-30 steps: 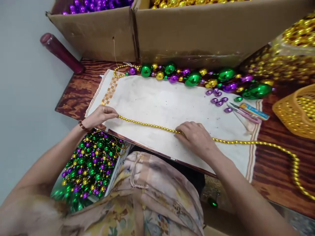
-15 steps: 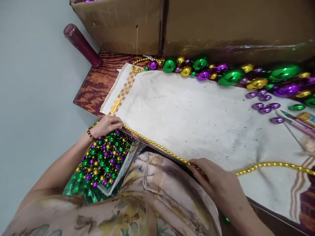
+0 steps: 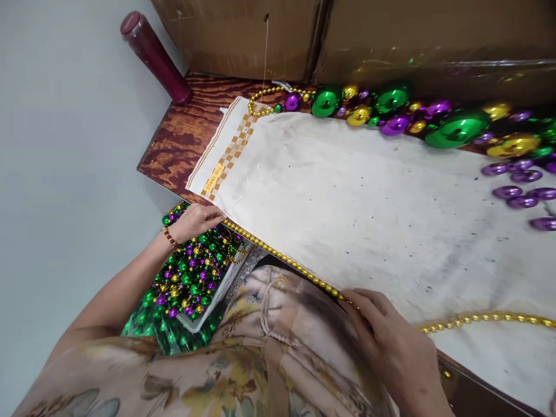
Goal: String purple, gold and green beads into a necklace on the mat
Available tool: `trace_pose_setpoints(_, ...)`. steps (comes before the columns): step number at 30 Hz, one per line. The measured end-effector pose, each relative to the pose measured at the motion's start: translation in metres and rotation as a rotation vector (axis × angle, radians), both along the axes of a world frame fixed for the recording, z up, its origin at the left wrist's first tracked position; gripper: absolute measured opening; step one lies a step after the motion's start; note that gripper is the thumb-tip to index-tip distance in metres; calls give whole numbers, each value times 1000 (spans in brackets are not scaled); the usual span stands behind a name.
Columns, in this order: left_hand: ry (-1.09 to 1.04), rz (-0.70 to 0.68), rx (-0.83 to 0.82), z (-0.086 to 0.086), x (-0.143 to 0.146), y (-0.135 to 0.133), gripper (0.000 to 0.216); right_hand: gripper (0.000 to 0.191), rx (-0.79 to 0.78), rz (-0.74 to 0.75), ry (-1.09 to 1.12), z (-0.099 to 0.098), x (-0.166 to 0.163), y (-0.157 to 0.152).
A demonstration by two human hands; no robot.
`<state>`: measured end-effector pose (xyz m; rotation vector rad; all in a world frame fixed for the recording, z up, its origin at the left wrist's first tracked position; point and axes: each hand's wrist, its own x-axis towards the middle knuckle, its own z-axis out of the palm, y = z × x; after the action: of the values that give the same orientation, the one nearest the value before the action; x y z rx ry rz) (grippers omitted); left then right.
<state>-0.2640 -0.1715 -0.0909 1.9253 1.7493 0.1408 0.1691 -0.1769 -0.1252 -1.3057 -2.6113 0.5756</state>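
Note:
A gold bead string (image 3: 282, 256) runs taut along the table's near edge between my two hands. My left hand (image 3: 196, 223) pinches its left end, fingertips at the corner of the white towel (image 3: 313, 197). Lower right, my right hand (image 3: 386, 327) is wrapped around the string, its palm side hidden. Past that hand the gold beads curve off over the towel to the right border. On the towel's left part lies a loose thin white thread (image 3: 247, 179). Below my left hand is a bin (image 3: 204, 324) heaped with green, purple and gold beads (image 3: 191, 272).
A garland (image 3: 397, 124) of large green, purple and gold balls lies along the back, before cardboard boxes (image 3: 243, 40). Several loose purple beads (image 3: 523, 202) rest at the right. A dark red bottle (image 3: 156, 58) stands at the table's back left corner (image 3: 165, 150).
The view has shifted, so the boxes sit higher and the garland further right. The scissors-like tool at the right has left the frame. Both hands keep hold of the gold string.

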Motion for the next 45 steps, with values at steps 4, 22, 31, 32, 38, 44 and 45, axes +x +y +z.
trace_pose_setpoints(4, 12, 2, -8, -1, -2, -1, 26, 36, -17, -45, -20, 6, -1, -2)
trace_pose_setpoints(22, 134, 103, -59, -2, -13, -14, 35, 15, -330, -198, 148, 16, 2, 0)
trace_pose_setpoints(31, 158, 116, -102, 0, -15, -11, 34, 12, -465, -246, 204, 17, 2, 10)
trace_pose_setpoints(32, 157, 110, -95, 0, -14, -11, 34, 12, -479, -258, 216, 16, 2, 11)
trace_pose_setpoints(38, 164, 109, -68, 1, -13, -10, 35, 11, -553, -290, 317, 12, 2, 20)
trace_pose_setpoints(44, 157, 121, -75, 2, -12, -9, 39, 18, -605, -212, 287, 21, 7, 26)
trace_pose_setpoints(45, 150, 120, -76, 2, -11, -9, 39, 18, -606, -202, 272, 23, 8, 26)
